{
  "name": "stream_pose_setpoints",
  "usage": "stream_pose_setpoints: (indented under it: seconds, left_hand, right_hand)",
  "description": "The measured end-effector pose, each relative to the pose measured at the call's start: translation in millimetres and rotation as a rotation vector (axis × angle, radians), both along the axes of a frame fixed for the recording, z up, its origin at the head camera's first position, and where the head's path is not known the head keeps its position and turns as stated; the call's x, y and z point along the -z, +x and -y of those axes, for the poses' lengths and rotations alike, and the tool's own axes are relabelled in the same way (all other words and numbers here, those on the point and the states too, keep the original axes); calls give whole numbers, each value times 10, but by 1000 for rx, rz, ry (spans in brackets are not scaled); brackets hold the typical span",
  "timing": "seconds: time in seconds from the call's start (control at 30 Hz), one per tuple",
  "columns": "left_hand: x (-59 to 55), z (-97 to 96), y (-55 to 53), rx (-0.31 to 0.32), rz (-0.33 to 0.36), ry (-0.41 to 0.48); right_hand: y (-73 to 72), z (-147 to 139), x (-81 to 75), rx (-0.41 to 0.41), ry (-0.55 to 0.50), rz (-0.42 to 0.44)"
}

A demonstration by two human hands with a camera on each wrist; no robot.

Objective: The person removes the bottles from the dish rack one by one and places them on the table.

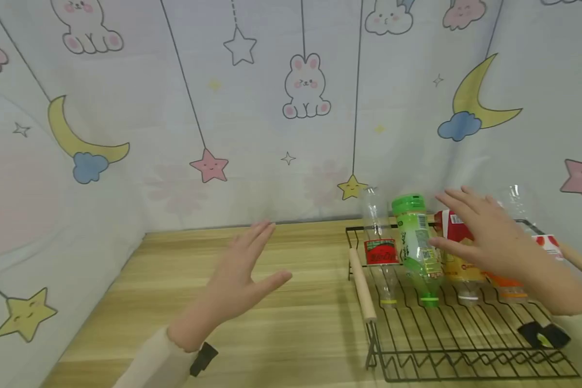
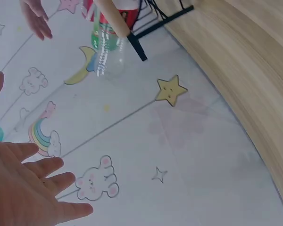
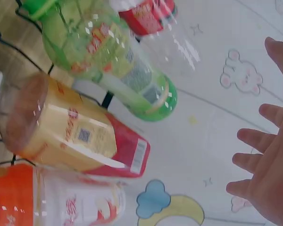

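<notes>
My left hand point(image 1: 237, 275) is raised over the table at the left of the rack, fingers extended and holding nothing. My right hand point(image 1: 490, 231) hovers above the bottles with its fingers spread, apart from them in the right wrist view. Upside down in the black wire rack point(image 1: 417, 353) stand several empty plastic bottles: a clear one with a red label point(image 1: 381, 252), a green one point(image 1: 419, 242), one with a yellow and red label point(image 3: 85, 136), and one with a white and orange label point(image 3: 70, 197). In the head view my right hand partly hides the last two.
The rack has wooden handles, one at its left side point(image 1: 362, 285). It stands on the right of a wood-grain table point(image 1: 291, 334). Behind the table hangs a pale cloth point(image 1: 262, 134) printed with stars, moons and rabbits.
</notes>
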State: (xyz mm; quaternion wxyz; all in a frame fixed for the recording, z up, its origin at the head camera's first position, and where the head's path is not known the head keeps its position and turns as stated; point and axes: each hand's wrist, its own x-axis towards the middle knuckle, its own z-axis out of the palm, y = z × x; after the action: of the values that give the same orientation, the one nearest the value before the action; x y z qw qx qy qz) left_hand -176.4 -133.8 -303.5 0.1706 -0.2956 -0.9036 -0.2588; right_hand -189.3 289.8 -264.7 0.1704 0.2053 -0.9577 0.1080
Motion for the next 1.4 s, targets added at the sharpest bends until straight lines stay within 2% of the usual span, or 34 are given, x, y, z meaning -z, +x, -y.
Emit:
stream_pose_setpoints:
  seconds: [0.13, 0.23, 0.37, 0.57, 0.77, 0.87, 1.0, 1.1, 1.27, 1.3, 1.4]
  left_hand:
    - [31, -257, 56, 96, -9, 70]
    - [78, -420, 108, 153, 13, 118]
    - [162, -586, 184, 181, 55, 145]
    - [299, -781, 299, 224, 74, 96]
    - [420, -957, 370, 287, 62, -18]
    - [458, -1012, 395, 315, 100, -43]
    - [514, -1056, 417, 344, 197, -41]
    - [562, -1085, 415, 364, 225, -38]
    - [626, -1147, 393, 405, 148, -67]
    - [640, -1160, 389, 415, 115, -77]
    - [676, -1186, 380, 445, 89, -87]
  right_hand:
    - [-61, -148, -89, 37, -41, -6]
    - [-100, -258, -132, 75, -80, -5]
    - [-146, -394, -131, 122, -131, 9]
    - [-215, -594, -46, 219, -215, 56]
    - [-269, -886, 79, 345, -280, 71]
    - [-270, -1022, 150, 389, -336, 89]
    - [-280, -1193, 260, 444, -395, 104]
    - [-347, -1368, 399, 491, -405, 99]
    - [-626, -1873, 809, 557, -403, 95]
    - [-607, -1871, 802, 557, -410, 112]
    - [-741, -2097, 1007, 581, -400, 120]
